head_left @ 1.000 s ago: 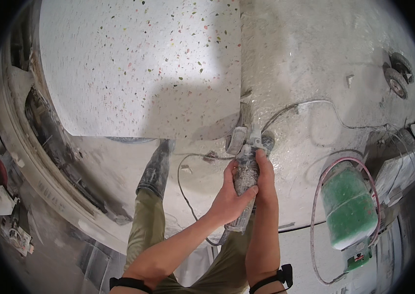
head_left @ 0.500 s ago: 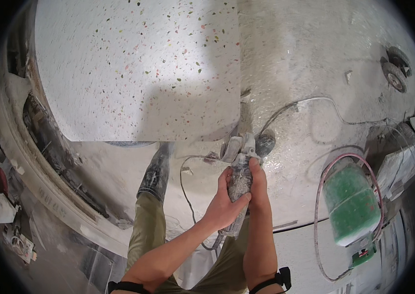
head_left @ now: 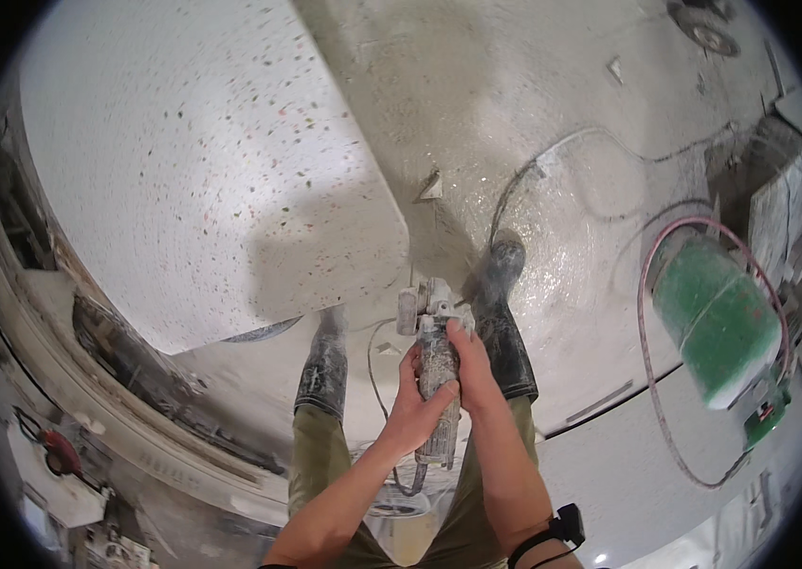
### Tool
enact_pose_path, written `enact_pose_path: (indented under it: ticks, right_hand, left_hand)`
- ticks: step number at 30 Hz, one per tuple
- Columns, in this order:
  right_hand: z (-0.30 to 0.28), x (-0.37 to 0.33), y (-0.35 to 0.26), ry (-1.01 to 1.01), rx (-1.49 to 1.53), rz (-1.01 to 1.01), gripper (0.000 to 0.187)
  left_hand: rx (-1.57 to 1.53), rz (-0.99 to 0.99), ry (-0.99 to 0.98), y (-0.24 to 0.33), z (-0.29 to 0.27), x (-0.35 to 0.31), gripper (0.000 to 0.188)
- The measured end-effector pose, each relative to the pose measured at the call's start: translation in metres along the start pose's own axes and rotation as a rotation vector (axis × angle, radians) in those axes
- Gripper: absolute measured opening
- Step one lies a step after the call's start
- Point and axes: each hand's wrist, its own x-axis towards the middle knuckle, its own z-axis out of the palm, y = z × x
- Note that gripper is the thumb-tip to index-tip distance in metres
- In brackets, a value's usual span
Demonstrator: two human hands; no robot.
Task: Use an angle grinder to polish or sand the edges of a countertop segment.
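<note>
Both hands are wrapping tightly around the dust-caked angle grinder (head_left: 431,356) just below the middle of the frame: the left hand (head_left: 412,408) is clamping the body from below, the right hand (head_left: 473,372) is closing over its right side. The tool's head is sitting right at the lower edge of the speckled white slab (head_left: 202,171), which fills the upper left. To my eye, keeping the head level against that edge and the trailing cord (head_left: 377,375) clear of the boots (head_left: 501,313) matters most here.
</note>
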Motion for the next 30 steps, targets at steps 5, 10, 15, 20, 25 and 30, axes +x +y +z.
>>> enact_pose_path:
  ticks: [5, 10, 15, 20, 25, 30]
  right_hand:
    - [-0.007, -0.003, -0.053, -0.054, -0.070, -0.076, 0.060]
    - [0.003, 0.000, -0.089, -0.061, -0.368, -0.101, 0.072]
    - [0.000, 0.010, -0.098, -0.075, -0.443, -0.154, 0.070]
    - [0.007, 0.013, -0.094, -0.120, -0.449, -0.133, 0.076]
    - [-0.003, 0.005, -0.081, -0.056, -0.418, -0.038, 0.085]
    - [0.002, 0.009, -0.090, -0.063, -0.408, -0.136, 0.083]
  left_hand:
    - [-0.217, -0.029, -0.050, 0.034, 0.036, 0.012, 0.079]
    - [-0.297, 0.017, 0.070, 0.016, 0.056, 0.027, 0.079]
    - [-0.364, -0.055, 0.085, 0.040, 0.066, 0.027, 0.085]
    - [-0.352, -0.047, 0.139, 0.047, 0.062, 0.024, 0.085]
    - [-0.337, -0.062, 0.162, 0.033, 0.064, 0.017, 0.077]
    - [-0.302, -0.075, 0.114, 0.051, 0.063, 0.023, 0.079]
